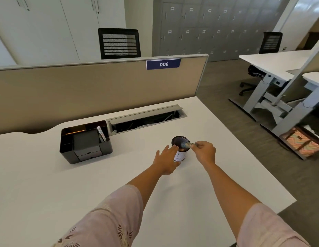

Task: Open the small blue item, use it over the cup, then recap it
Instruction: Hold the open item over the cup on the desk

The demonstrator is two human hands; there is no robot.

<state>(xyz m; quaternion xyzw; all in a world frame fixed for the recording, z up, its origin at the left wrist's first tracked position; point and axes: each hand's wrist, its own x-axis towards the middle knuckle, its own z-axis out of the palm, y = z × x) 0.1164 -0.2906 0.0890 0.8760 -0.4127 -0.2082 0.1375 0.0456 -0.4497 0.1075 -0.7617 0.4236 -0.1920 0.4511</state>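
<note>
A small cup (180, 155) with a dark inside and a white printed wall stands on the white desk (119, 175). My right hand (205, 153) pinches a small blue item (186, 144) and holds it sideways over the cup's mouth. Whether its cap is on or off is too small to tell. My left hand (165, 160) rests against the cup's left side, fingers spread along its wall.
A black desk organiser (84, 142) with pens stands to the left of the cup. An open cable tray (146, 117) runs behind the cup. A beige partition (101, 86) closes the desk's far edge. The desk's right edge drops to carpet.
</note>
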